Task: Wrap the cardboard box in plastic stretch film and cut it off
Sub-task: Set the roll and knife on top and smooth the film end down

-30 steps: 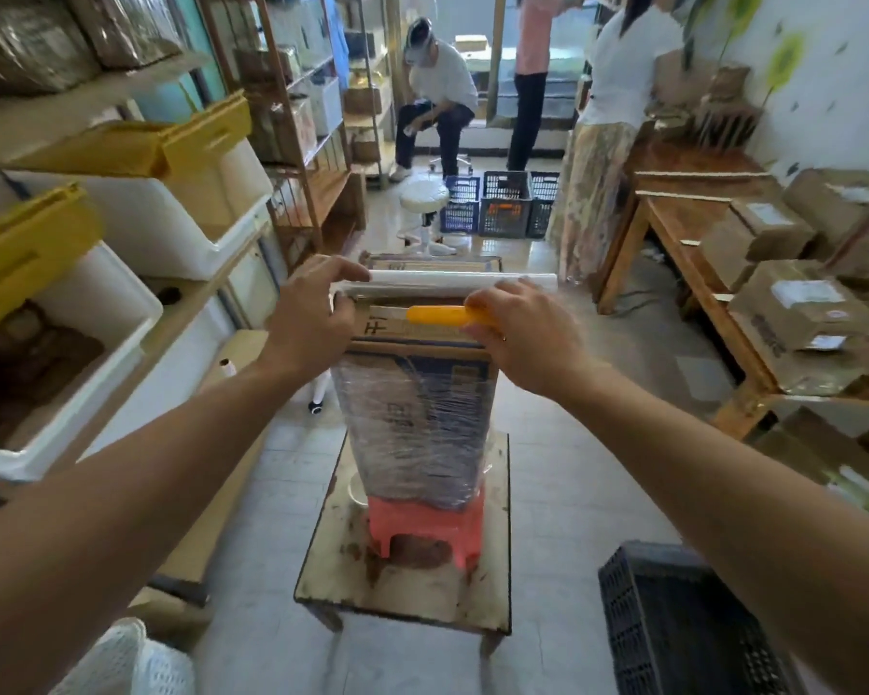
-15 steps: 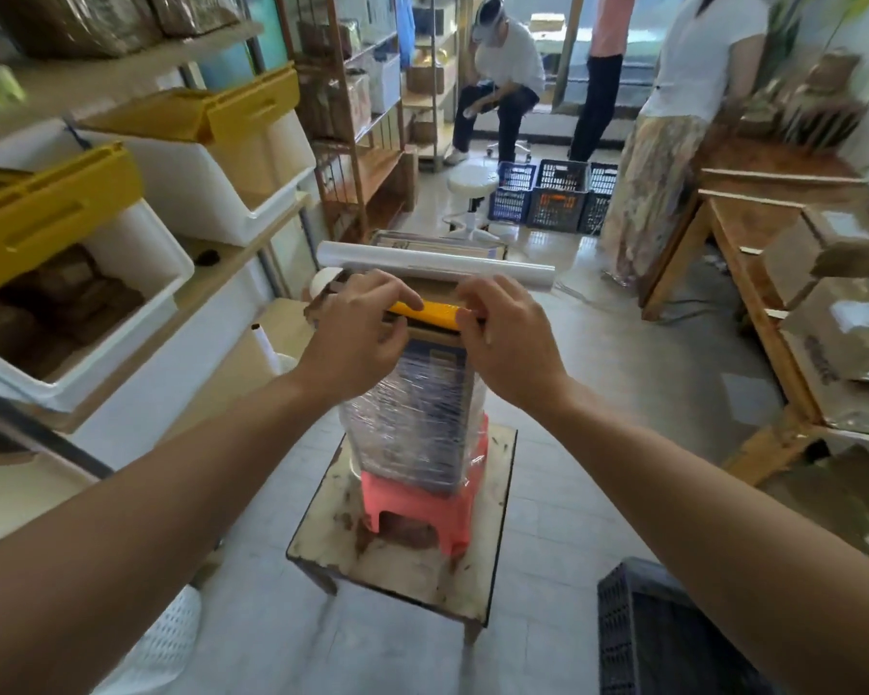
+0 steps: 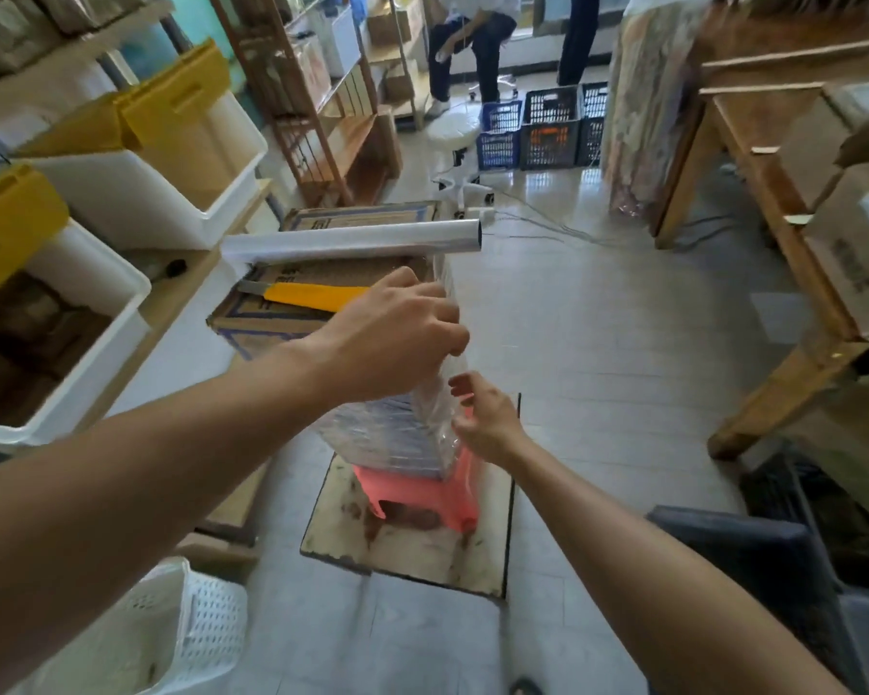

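Storeroom, shelves point(image 3: 121, 203) at nine o'clock. Fingers of the left hand point(image 3: 392, 338) curl, pinching stretch film point(image 3: 440, 388) at the top edge of the cardboard box point(image 3: 252, 318) on a pink stool point(image 3: 422, 494). The right hand point(image 3: 482, 418), fingers loosely open, has dropped to five o'clock; the released yellow utility knife point(image 3: 317, 295) lies on top.
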The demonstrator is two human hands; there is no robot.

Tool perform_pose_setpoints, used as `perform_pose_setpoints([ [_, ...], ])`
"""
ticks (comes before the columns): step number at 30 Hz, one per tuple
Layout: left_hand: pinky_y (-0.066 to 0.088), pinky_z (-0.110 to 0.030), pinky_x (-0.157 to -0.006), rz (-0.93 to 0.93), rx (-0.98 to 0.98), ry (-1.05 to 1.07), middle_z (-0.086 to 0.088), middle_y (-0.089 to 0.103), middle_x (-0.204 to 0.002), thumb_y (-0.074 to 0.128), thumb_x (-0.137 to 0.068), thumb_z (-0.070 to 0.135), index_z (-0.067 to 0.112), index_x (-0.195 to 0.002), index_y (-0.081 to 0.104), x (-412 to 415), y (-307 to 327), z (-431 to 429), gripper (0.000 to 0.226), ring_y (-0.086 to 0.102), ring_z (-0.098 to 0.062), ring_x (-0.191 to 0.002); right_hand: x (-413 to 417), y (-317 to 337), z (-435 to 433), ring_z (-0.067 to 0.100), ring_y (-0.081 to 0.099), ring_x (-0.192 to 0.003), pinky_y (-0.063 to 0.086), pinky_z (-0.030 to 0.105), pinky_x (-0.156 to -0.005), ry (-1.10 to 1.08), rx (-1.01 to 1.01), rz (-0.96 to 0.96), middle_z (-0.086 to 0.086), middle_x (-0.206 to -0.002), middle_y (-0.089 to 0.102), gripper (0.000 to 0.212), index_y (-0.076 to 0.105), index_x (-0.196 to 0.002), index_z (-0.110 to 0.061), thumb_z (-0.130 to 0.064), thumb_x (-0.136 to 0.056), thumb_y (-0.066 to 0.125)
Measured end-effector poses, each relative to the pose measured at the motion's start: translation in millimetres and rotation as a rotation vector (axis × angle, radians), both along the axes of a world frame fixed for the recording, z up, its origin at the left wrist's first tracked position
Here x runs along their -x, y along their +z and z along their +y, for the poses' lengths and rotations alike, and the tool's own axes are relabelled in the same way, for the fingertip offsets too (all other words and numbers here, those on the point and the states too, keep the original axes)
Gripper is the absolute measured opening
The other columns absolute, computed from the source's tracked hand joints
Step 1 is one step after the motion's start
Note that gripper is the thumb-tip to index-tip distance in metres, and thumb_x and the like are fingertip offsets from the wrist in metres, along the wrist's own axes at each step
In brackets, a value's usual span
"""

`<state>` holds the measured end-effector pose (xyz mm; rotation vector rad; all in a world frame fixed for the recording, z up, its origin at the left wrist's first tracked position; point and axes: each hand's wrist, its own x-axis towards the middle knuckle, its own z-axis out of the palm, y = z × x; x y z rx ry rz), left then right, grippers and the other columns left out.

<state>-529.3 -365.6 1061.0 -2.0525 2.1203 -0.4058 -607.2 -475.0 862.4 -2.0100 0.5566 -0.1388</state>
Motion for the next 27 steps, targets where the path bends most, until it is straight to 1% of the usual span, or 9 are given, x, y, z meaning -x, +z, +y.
perform_pose_setpoints([
  [4, 0.054, -0.034, -0.073, -0.105, -0.390, 0.160, 0.006, 0.069, -0.086, 0.058, -0.087, 0.016, 0.025, -0.089, 0.068, -2, -15, -36, 0.013, 0.068, -0.019, -0.082, -7, -28, -7, 0.019, 0.061, -0.105, 0.052, 0.040, -0.092, -0.014, -0.060, 0.037, -0.004, -0.113, 0.063, 0.052, 0.056, -0.120, -0.021, -0.010, -0.069, 0.059],
  [6, 0.057, -0.035, -0.065, -0.140, -0.517, 0.185, 0.003, 0.069, -0.087, 0.055, -0.087, 0.010, 0.020, -0.091, 0.069, 2, -25, -54, 0.017, 0.068, -0.022, -0.078, -6, -48, -13, 0.021, 0.058, -0.112, 0.050, 0.037, -0.096, -0.032, -0.111, 0.071, -0.005, -0.114, 0.056, 0.054, 0.054, -0.123, -0.018, -0.005, -0.071, 0.057],
  [9, 0.048, -0.032, -0.073, -0.247, -0.645, 0.152, 0.002, 0.067, -0.103, 0.053, -0.095, 0.019, 0.020, -0.103, 0.068, 6, -46, -72, 0.017, 0.066, -0.021, -0.096, -1, -79, -21, 0.021, 0.049, -0.127, 0.041, 0.025, -0.101, 0.017, -0.238, 0.145, 0.002, -0.134, 0.051, 0.064, 0.045, -0.135, -0.017, 0.003, -0.075, 0.056],
  [11, 0.038, -0.033, -0.077, -0.295, -0.705, 0.144, 0.003, 0.064, -0.112, 0.050, -0.097, 0.021, 0.022, -0.111, 0.067, 3, -60, -78, 0.022, 0.060, -0.020, -0.107, 0, -96, -23, 0.020, 0.045, -0.130, 0.039, 0.023, -0.101, 0.072, -0.303, 0.162, 0.003, -0.141, 0.047, 0.068, 0.040, -0.139, -0.017, 0.005, -0.077, 0.057],
  [15, 0.038, -0.038, -0.090, -0.355, -0.836, 0.193, 0.005, 0.062, -0.113, 0.050, -0.096, 0.023, 0.024, -0.112, 0.065, -6, -82, -84, 0.022, 0.053, -0.018, -0.113, -6, -114, -20, 0.018, 0.059, -0.105, 0.052, 0.018, -0.074, 0.117, -0.368, 0.157, 0.002, -0.129, 0.055, 0.062, 0.043, -0.134, -0.020, 0.002, -0.081, 0.066],
  [17, 0.036, -0.043, -0.095, -0.365, -0.867, 0.203, 0.007, 0.062, -0.111, 0.053, -0.094, 0.025, 0.025, -0.109, 0.066, -9, -90, -85, 0.020, 0.050, -0.018, -0.112, -8, -120, -19, 0.014, 0.061, -0.091, 0.048, 0.009, -0.062, 0.116, -0.347, 0.143, -0.001, -0.117, 0.059, 0.056, 0.046, -0.130, -0.019, -0.005, -0.082, 0.072],
  [20, 0.035, -0.043, -0.092, -0.336, -0.884, 0.203, 0.009, 0.062, -0.109, 0.053, -0.094, 0.028, 0.025, -0.110, 0.066, -10, -103, -84, 0.020, 0.049, -0.018, -0.112, -7, -127, -18, 0.009, 0.061, -0.081, 0.049, 0.011, -0.068, 0.113, -0.317, 0.121, -0.007, -0.099, 0.060, 0.040, 0.056, -0.120, -0.015, -0.016, -0.085, 0.075],
  [24, 0.033, -0.043, -0.092, -0.327, -0.919, 0.205, 0.008, 0.062, -0.112, 0.055, -0.095, 0.039, 0.025, -0.112, 0.065, -9, -123, -80, 0.024, 0.048, -0.018, -0.111, 0, -148, -19, 0.015, 0.070, -0.087, 0.057, 0.027, -0.079, 0.122, -0.392, 0.082, 0.002, -0.099, 0.073, 0.008, 0.075, -0.095, -0.015, -0.016, -0.087, 0.074],
  [27, 0.032, -0.040, -0.089, -0.343, -0.928, 0.182, 0.005, 0.062, -0.112, 0.056, -0.095, 0.028, 0.024, -0.108, 0.064, -5, -133, -79, 0.016, 0.052, -0.019, -0.110, 11, -158, -17, 0.005, 0.069, -0.076, 0.051, 0.016, -0.071, 0.103, -0.430, 0.045, 0.004, -0.100, 0.072, 0.005, 0.077, -0.086, -0.017, -0.013, -0.087, 0.073],
])
